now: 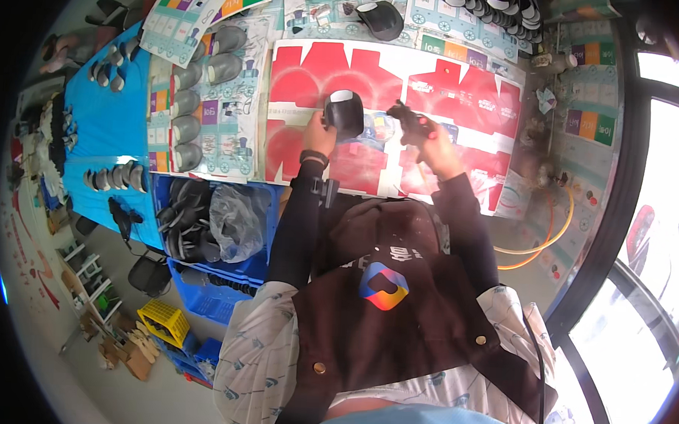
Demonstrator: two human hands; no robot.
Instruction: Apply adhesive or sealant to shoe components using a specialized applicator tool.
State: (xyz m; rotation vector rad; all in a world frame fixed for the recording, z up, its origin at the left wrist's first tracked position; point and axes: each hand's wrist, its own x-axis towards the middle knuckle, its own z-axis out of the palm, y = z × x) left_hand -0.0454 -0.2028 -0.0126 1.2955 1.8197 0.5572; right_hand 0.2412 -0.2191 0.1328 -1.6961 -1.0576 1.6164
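Note:
My left hand [319,137] grips a black, rounded, shell-like piece [345,115] with a pale patch at its top, holding it above a red-and-white printed sheet on the table. My right hand [438,149] is closed around a dark tool shaped like a spray gun [411,123]. Its nozzle end points up and left, toward the black piece but apart from it. The grip of the tool is mostly hidden by my fingers. Another black rounded piece [380,20] lies at the back of the table.
Grey shell-like pieces [185,105] lie in rows at left, others on a blue sheet [104,133]. A blue crate [271,209] holds dark pieces and clear plastic. Black pieces [507,11] are stacked back right. An orange hose [531,251] loops at right, near a glass door's frame [608,216].

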